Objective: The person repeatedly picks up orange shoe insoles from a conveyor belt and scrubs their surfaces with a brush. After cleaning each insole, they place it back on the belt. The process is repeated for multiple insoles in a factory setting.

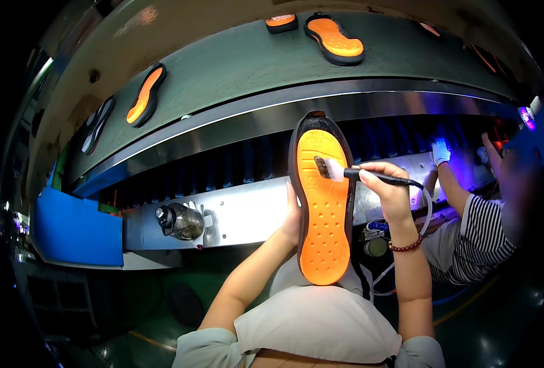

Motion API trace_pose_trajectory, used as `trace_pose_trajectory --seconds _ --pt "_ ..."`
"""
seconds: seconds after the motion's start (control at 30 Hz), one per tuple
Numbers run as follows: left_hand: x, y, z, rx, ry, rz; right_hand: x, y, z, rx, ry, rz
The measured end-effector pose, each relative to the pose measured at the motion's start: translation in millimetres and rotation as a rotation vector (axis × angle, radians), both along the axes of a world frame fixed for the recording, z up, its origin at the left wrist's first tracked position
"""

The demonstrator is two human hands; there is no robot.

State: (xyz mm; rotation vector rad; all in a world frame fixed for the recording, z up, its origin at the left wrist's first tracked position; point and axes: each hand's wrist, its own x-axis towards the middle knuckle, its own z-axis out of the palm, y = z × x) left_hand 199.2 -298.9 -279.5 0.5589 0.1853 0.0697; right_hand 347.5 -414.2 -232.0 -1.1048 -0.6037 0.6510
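Observation:
An orange shoe sole (325, 214) with a black rim is held up lengthwise in front of me, its orange face toward me. My left hand (292, 214) grips its left edge; most of those fingers are hidden behind it. Between the fingers of my right hand (387, 186) is the black handle of a brush (330, 168) with a pale tube running from its end. The dark-tipped bristles lie over the upper part of the orange face, apparently touching it. A beaded bracelet (406, 245) circles my right wrist.
Beyond a metal rail (241, 113), a green conveyor belt (223, 67) carries several soles, including an orange one (334, 38). A dark translucent bottle (180, 221) stands on the metal ledge (253, 208). At right, a co-worker's gloved hand (440, 151) reaches under violet light.

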Motion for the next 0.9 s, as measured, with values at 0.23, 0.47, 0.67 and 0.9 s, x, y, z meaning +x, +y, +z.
trace_pose_trajectory --seconds 0.23,0.47,0.67,0.9 --pt "6.6 -14.1 15.2 0.228 0.206 0.136 -10.2 18.2 16.5 -0.031 -0.715 -0.274" --pt "0.9 14.4 0.0 0.120 0.099 0.200 -70.1 -18.9 -2.5 -0.044 -1.163 -0.132" --pt "-4.8 0.0 29.2 0.212 0.097 0.225 -32.7 -35.1 23.8 0.001 -0.773 0.169" --pt "9.0 -18.2 28.6 -0.008 -0.104 0.091 -4.6 6.8 39.1 -0.039 -0.586 0.033"
